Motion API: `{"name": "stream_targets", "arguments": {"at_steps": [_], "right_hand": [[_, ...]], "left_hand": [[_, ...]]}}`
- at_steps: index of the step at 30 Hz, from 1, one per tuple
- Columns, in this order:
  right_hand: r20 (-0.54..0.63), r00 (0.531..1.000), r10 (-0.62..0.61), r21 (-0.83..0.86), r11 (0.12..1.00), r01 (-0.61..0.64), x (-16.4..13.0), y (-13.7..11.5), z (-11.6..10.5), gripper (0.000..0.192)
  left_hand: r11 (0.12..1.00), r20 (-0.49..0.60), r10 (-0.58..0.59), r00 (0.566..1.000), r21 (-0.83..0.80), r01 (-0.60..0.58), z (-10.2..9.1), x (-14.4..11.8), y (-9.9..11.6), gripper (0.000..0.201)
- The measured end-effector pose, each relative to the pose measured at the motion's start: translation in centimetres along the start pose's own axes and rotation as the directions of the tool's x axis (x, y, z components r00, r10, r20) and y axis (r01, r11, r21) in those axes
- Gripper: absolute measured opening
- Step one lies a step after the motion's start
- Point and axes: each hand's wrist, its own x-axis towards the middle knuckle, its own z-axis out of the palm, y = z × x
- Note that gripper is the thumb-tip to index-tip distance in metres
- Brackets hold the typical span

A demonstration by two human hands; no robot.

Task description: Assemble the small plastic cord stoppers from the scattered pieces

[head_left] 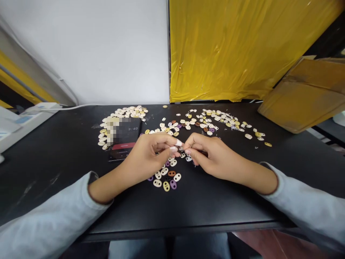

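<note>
Pinching together above the table [242, 201], the left hand [151, 153] and right hand [212, 156] are closed on a tiny white bead [180, 143]; if dropped, it could be lost among the loose beads [165, 178] below.

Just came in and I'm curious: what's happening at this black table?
A person in grey sleeves has brought both hands together over the black table. The left hand and right hand pinch a small white piece between the fingertips. Small oval pieces, white, yellow, purple and brown, lie scattered under and behind the hands. A phone lies at left.
</note>
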Motion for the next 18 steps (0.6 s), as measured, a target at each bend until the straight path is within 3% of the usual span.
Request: {"name": "stream_targets", "arguments": {"at_steps": [3, 8, 18], "right_hand": [[-0.008, 1.0, 0.025, 0.085, 0.996, -0.024, 0.1, 0.0, 0.2, 0.007], [-0.067, 0.995, 0.071, 0.344, 0.938, -0.044, 0.5, -0.3, 0.8, 0.009], [-0.064, 0.984, 0.169, 0.548, 0.83, -0.106, 1.1, -0.9, 1.1, 0.011]], "left_hand": [[1.0, -0.013, 0.022, 1.0, -0.008, -0.023, 0.1, -0.1, 0.0, 0.006], [0.986, -0.126, 0.021, 0.992, -0.161, -0.042, 0.2, -0.1, 0.4, 0.011], [0.947, -0.232, -0.064, 0.971, -0.321, -0.014, 0.8, 0.2, 0.4, 0.017]]}}
